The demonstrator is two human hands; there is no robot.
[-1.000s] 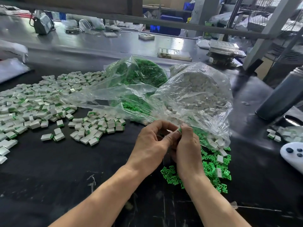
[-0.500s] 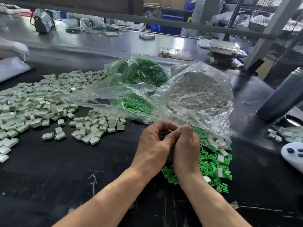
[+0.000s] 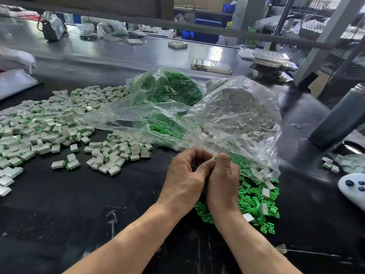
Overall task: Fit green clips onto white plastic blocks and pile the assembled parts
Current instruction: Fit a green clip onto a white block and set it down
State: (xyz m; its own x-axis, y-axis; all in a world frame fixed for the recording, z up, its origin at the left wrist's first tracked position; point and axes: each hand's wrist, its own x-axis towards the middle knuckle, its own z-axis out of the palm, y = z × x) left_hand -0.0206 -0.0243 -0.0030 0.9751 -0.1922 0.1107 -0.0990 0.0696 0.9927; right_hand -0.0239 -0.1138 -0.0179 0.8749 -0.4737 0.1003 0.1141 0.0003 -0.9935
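Since half a second ago our hands have barely shifted; they stay pressed together over the black worktop [image 3: 83, 210]. Our left hand [image 3: 184, 179] curls its fingers round toward our right hand [image 3: 223, 177], and the two thumbs pinch a small white plastic block with a green clip [image 3: 214, 157] between them, only its tip showing. Just right of our wrists lies a loose heap of bright green plastic clips [image 3: 254, 202] with a few white blocks among them. On the far right edge sits a white game controller [image 3: 353, 187]. Left of our hands, a scatter of assembled white blocks with green ends [image 3: 118, 153] spreads into a wider pile [image 3: 35, 127]. Beyond our fingers two clear plastic bags slump against each other: one of white blocks [image 3: 237, 113], one of green clips [image 3: 167, 89]. Behind them the glossy dark bench [image 3: 118, 56] carries trays and clutter, and a grey metal rail [image 3: 217, 30] crosses the workshop.
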